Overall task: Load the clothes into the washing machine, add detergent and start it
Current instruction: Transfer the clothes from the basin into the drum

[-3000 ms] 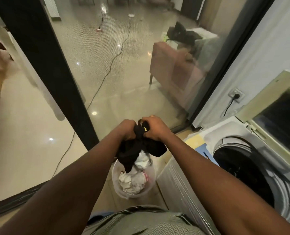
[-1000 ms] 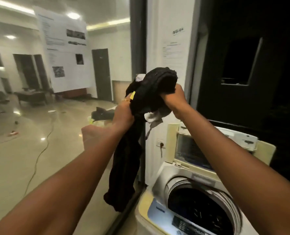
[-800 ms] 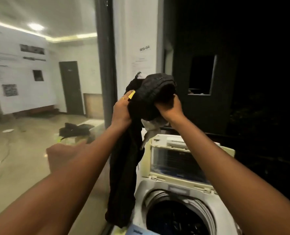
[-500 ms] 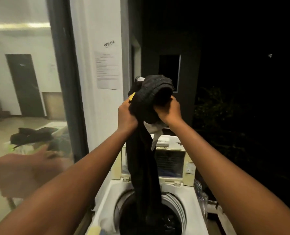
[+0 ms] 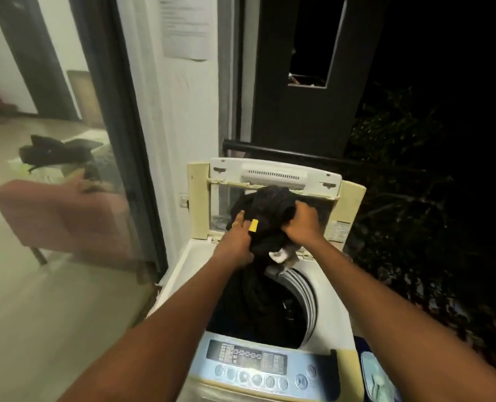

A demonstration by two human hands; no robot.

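A bundle of dark clothes [image 5: 267,210] with a yellow tag and a scrap of white cloth is held over the top-loading washing machine [image 5: 177,274]. My left hand [image 5: 236,236] grips its left side and my right hand [image 5: 304,224] grips its right side. The dark fabric hangs down from the bundle into the open drum [image 5: 304,297]. The lid [image 5: 272,175] stands raised at the back. The control panel [image 5: 258,369] with round buttons lies at the front edge, between my forearms.
A glass door with a dark frame [image 5: 130,146] stands left of the machine, and a white wall with a paper notice [image 5: 185,27] rises behind it. A pale object [image 5: 377,378] sits at the machine's right side. To the right it is dark, with foliage.
I have turned from the laundry basket to the machine. My hands have lowered the bundle from head height to just above the drum, and its hanging end has gone inside.
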